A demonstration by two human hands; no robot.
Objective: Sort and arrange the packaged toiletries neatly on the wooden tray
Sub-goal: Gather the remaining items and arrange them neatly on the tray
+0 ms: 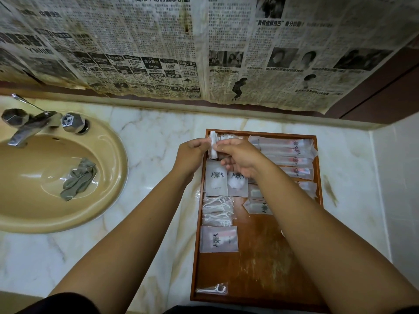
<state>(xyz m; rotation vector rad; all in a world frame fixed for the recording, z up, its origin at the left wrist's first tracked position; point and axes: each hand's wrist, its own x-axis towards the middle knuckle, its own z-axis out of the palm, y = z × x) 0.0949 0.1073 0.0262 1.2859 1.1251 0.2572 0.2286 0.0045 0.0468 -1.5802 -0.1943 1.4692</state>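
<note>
- While both hands meet over the far-left corner of the wooden tray (195, 257), the left hand (192, 155) has its fingers curled onto a small bundle of white packets (213, 147), pinching its left side.
- From the other side, the right hand (240, 160) pinches the same bundle between thumb and fingertips, its lower fingers loosely bent above the tray.
- More white packets of the same kind (226, 136) lie in a row along the tray's far rim, just behind the hands.
- Just below the hands, two grey crested sachets (216, 177) lie side by side on the tray, the right one partly under the right wrist.
- Long clear sachets with red print (285, 152) lie stacked in rows along the tray's far-right side.
- Nearer, a pile of bagged white floss picks (217, 210) sits by the left rim, with another crested sachet (218, 239) just below it.
- Small pale sachets (258, 206) lie beside the right forearm.
- One bagged floss pick (212, 288) lies alone in the near-left corner.
- Under the tray is a marble worktop (147, 143).
- To the left is a tan sink (108, 159) with a grey cloth (78, 179) in the bowl and a chrome tap (34, 126).
- Newspaper (204, 53) covers the wall behind.
</note>
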